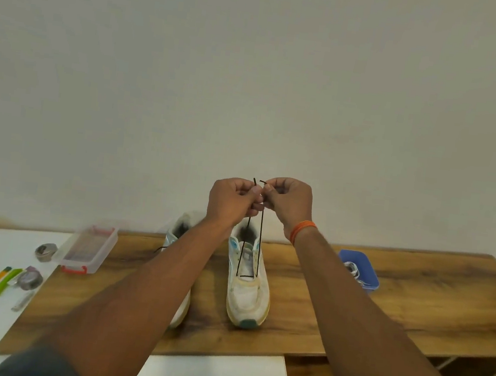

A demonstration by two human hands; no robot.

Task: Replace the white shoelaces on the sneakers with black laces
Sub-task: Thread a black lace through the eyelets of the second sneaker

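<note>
Both ends of the black lace (259,244) are pulled up, one pinched in the left hand (233,200), one in the right hand (290,202), fingers curled tight. It's threaded through the lowest eyelets of the right-side sneaker (248,283) on the wooden table (413,299); the white laces (355,269) sit in a blue tray (369,265).

Both hands are raised above the right sneaker (248,283), the left hand (233,200) and the right hand (290,202) each pinching one end of the black lace (259,244), whose two strands run taut down to the lowest eyelets. The left sneaker (179,303) stands beside it on the wooden surface (413,302), partly hidden by the left forearm. A blue tray (358,270) holding white laces sits to the right; a clear plastic box (88,248) sits to the left.
</note>
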